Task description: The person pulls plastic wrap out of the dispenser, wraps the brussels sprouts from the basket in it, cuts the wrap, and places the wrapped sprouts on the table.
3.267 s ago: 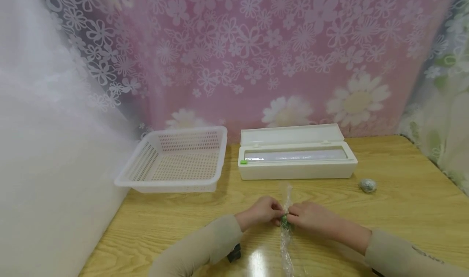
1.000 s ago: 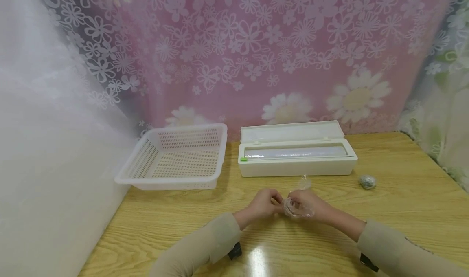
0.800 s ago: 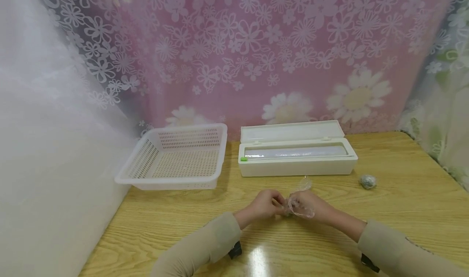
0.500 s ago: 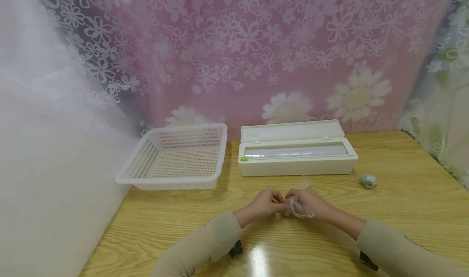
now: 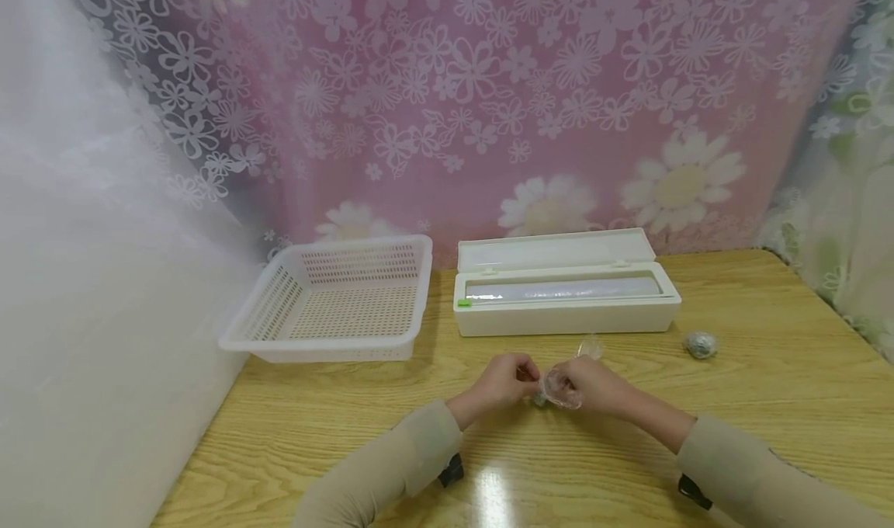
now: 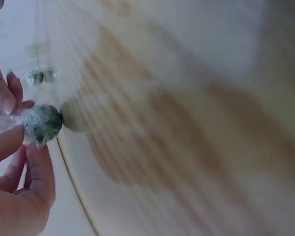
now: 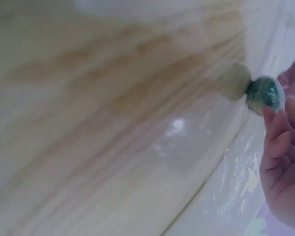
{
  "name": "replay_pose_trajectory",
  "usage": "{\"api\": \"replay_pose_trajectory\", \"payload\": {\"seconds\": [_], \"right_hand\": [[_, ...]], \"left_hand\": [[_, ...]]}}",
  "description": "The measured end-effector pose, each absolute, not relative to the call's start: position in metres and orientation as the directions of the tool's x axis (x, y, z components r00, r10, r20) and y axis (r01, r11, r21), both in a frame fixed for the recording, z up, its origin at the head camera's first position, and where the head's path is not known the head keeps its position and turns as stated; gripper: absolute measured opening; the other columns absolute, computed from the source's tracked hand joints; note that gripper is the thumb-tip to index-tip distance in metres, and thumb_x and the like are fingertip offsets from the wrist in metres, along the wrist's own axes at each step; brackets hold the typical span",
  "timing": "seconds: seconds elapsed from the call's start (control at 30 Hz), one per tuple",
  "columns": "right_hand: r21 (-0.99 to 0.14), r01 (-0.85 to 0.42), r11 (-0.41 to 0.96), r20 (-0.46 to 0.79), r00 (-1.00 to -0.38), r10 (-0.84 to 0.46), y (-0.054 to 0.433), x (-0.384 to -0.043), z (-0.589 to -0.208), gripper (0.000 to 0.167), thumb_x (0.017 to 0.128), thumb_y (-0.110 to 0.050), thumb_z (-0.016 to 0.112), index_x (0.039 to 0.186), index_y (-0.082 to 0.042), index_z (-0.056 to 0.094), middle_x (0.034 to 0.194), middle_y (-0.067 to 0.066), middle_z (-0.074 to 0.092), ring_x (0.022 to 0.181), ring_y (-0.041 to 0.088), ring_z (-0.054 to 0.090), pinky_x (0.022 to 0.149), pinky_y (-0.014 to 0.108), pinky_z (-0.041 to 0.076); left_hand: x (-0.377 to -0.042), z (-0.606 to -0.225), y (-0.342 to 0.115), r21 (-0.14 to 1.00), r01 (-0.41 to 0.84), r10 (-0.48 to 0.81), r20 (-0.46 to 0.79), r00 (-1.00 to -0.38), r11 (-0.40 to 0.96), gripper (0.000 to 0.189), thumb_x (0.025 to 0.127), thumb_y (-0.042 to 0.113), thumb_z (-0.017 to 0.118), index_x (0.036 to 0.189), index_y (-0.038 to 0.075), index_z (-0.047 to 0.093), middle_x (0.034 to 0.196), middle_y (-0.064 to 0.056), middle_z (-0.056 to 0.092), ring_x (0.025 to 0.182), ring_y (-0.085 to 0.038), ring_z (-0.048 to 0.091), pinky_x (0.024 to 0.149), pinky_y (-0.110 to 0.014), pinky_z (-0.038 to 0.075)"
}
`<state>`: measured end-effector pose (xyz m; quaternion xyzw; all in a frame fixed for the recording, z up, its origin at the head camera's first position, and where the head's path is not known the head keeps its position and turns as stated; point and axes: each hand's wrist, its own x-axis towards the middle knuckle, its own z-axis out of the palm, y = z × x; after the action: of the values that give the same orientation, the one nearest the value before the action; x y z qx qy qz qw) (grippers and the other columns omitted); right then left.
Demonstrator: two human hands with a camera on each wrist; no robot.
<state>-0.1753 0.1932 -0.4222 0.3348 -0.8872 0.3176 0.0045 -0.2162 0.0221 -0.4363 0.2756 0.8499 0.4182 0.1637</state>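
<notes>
A small round green thing (image 6: pixel 43 124) wrapped in cling film sits between both hands, low over the table; its exact kind is hidden by the film. My left hand (image 5: pixel 500 382) pinches it from the left, with thumb and fingers close round it in the left wrist view. My right hand (image 5: pixel 592 384) grips the gathered cling film (image 5: pixel 561 392), whose loose, crumpled end loops over the fingers. Another bit of clear film (image 5: pixel 590 347) sticks up behind the right hand. In the right wrist view the wrapped ball (image 7: pixel 264 94) shows at the fingertips.
A white cling film box (image 5: pixel 569 323) stands behind the hands, its lid raised and a roll inside. At its left is a white plastic basket (image 5: pixel 321 346). A second film-wrapped ball (image 5: pixel 701 345) lies on the wooden table (image 5: pixel 768 388) to the right.
The long strip of film lying between the hands has been gathered into a crumpled bunch at the right hand. In the last second both hands shift slightly around the ball, the film end folding smaller.
</notes>
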Motion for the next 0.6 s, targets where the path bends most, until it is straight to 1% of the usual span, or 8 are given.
{"api": "replay_pose_trajectory", "payload": {"seconds": [0.07, 0.13, 0.2, 0.27, 0.33, 0.47, 0.6], "right_hand": [[-0.549, -0.603, 0.578, 0.213, -0.77, -0.601, 0.194, -0.176, -0.419, 0.035, 0.074, 0.008, 0.052, 0.056, -0.018, 0.038, 0.057, -0.015, 0.038, 0.052, -0.002, 0.03, 0.048, 0.016, 0.028], [-0.532, -0.602, 0.596, 0.209, -0.775, -0.596, 0.194, -0.176, -0.416, 0.034, 0.074, 0.007, 0.054, 0.055, -0.018, 0.039, 0.056, -0.015, 0.035, 0.051, -0.002, 0.03, 0.048, 0.016, 0.028], [-0.518, -0.575, 0.633, 0.185, -0.798, -0.573, 0.193, -0.175, -0.414, 0.033, 0.073, 0.008, 0.053, 0.055, -0.017, 0.041, 0.054, -0.014, 0.033, 0.05, -0.001, 0.028, 0.047, 0.017, 0.026], [-0.505, -0.542, 0.671, 0.16, -0.823, -0.545, 0.193, -0.175, -0.411, 0.031, 0.072, 0.009, 0.053, 0.055, -0.016, 0.045, 0.054, -0.014, 0.035, 0.05, 0.0, 0.029, 0.047, 0.018, 0.027], [-0.495, -0.512, 0.703, 0.135, -0.844, -0.52, 0.192, -0.175, -0.41, 0.028, 0.075, 0.006, 0.055, 0.058, -0.015, 0.05, 0.054, -0.012, 0.037, 0.05, 0.002, 0.029, 0.046, 0.019, 0.028], [-0.455, -0.473, 0.755, 0.135, -0.874, -0.466, 0.19, -0.175, -0.411, 0.017, 0.078, -0.004, 0.063, 0.066, -0.015, 0.058, 0.06, -0.011, 0.049, 0.053, 0.002, 0.039, 0.048, 0.021, 0.035], [-0.436, -0.432, 0.79, 0.146, -0.9, -0.411, 0.188, -0.176, -0.413, 0.013, 0.075, -0.007, 0.068, 0.068, -0.015, 0.059, 0.063, -0.01, 0.053, 0.057, 0.003, 0.046, 0.05, 0.022, 0.039]], "left_hand": [[-0.217, -0.435, 0.022, 0.764, 0.36, 0.615, -0.06, -0.787, 0.535, 0.006, 0.079, 0.006, 0.066, 0.082, 0.003, 0.062, 0.075, 0.003, 0.058, 0.067, -0.005, 0.052, 0.059, -0.016, 0.044], [-0.217, -0.434, 0.023, 0.744, 0.363, 0.624, -0.092, -0.776, 0.561, 0.006, 0.08, 0.009, 0.065, 0.082, 0.003, 0.062, 0.073, 0.003, 0.058, 0.064, -0.005, 0.052, 0.057, -0.017, 0.044], [-0.215, -0.432, 0.023, 0.754, 0.336, 0.633, -0.135, -0.762, 0.565, 0.006, 0.081, 0.008, 0.063, 0.08, 0.003, 0.062, 0.071, 0.002, 0.058, 0.06, -0.006, 0.053, 0.055, -0.018, 0.045], [-0.213, -0.431, 0.023, 0.777, 0.299, 0.642, -0.17, -0.748, 0.554, 0.008, 0.082, 0.007, 0.062, 0.075, 0.003, 0.06, 0.07, 0.001, 0.059, 0.056, -0.007, 0.055, 0.051, -0.019, 0.045], [-0.211, -0.43, 0.023, 0.814, 0.248, 0.646, -0.19, -0.74, 0.525, 0.009, 0.081, 0.004, 0.063, 0.073, 0.002, 0.059, 0.07, 0.0, 0.06, 0.054, -0.01, 0.056, 0.05, -0.02, 0.046], [-0.211, -0.428, 0.021, 0.823, 0.257, 0.645, -0.163, -0.747, 0.506, 0.008, 0.077, 0.007, 0.068, 0.076, 0.006, 0.061, 0.073, 0.004, 0.059, 0.058, -0.008, 0.055, 0.052, -0.02, 0.046], [-0.214, -0.427, 0.022, 0.794, 0.304, 0.618, -0.112, -0.778, 0.526, 0.01, 0.074, 0.011, 0.071, 0.077, 0.009, 0.062, 0.077, 0.009, 0.057, 0.065, -0.005, 0.052, 0.055, -0.019, 0.044]]}}
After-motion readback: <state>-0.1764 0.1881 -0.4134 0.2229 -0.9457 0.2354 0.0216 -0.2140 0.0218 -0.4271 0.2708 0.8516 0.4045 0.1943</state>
